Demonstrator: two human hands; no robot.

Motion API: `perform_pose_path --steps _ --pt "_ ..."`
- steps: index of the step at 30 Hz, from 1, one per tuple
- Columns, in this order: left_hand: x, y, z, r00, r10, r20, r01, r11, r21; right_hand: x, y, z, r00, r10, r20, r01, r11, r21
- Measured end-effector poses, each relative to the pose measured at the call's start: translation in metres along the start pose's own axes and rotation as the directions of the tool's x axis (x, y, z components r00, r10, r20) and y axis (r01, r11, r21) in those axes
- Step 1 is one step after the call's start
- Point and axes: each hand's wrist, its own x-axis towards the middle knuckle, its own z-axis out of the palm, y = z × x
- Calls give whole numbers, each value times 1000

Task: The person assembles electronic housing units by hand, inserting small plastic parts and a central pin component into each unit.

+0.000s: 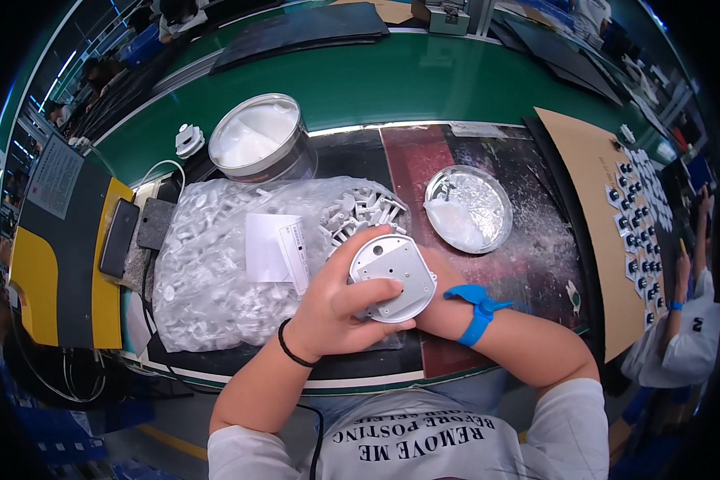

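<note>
My left hand [332, 308] is closed round a pale grey, round metal housing [404, 268] with small holes and one flattened side. Its thumb presses on the flat face. My right hand [442, 280] is behind the housing's right side; its fingers are hidden, so I cannot tell whether they grip it. A blue strap [478, 314] circles the right wrist. Just beyond the hands, loose pale grey bracket-like parts [360, 210] show at the mouth of a large clear plastic bag [204, 276]. White paper slips [268, 246] lie on the bag.
A large tin [300, 156] of white material stands behind the bag. Right of centre sits a shallow metal dish [500, 200] with clear film. Cardboard [588, 200] at right bears several small black-and-white parts. A yellow-black machine [64, 264] and phone [120, 236] are left; a co-worker's arm [680, 280] is far right.
</note>
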Motion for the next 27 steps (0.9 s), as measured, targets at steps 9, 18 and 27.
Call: perform_pose_path --steps 9,18,27 --pt "-2 -3 0 992 -7 -127 4 1000 -28 7 20 17 982 -117 -151 110 992 -54" --pt "-5 -11 -5 974 -32 -222 54 994 95 6 25 11 920 -366 -144 319 908 -271" --pt "-6 -13 -6 971 -58 -232 79 993 84 -2 17 -11 922 -329 -203 283 932 -225"
